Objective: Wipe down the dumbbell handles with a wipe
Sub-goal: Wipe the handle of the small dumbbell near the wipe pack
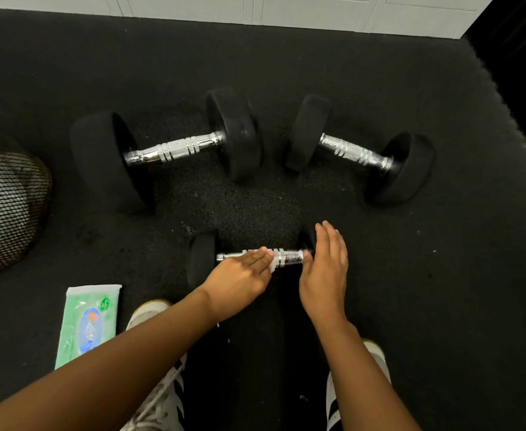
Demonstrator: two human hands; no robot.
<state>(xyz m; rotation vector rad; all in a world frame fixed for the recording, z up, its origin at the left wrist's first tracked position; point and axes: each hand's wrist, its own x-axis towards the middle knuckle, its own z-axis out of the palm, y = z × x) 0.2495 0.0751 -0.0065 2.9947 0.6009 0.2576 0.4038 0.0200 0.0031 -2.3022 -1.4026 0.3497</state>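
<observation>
Wiping the small dumbbell [255, 258]
Your left hand [240, 279] presses a wipe [272, 262] onto its handle with straight fingers; your right hand [325, 269] rests flat, fingers straight, on its end.

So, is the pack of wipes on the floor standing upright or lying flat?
Lying flat. The green pack of wipes rests on the black floor mat with its printed label facing up, left of the person's left arm.

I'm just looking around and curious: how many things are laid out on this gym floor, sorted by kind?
Dumbbells: 3, a big one, a middle one and a small one being wiped
Wipe: 1, under the left hand
Pack of wipes: 1
Mesh basket: 1
Total: 6
</observation>
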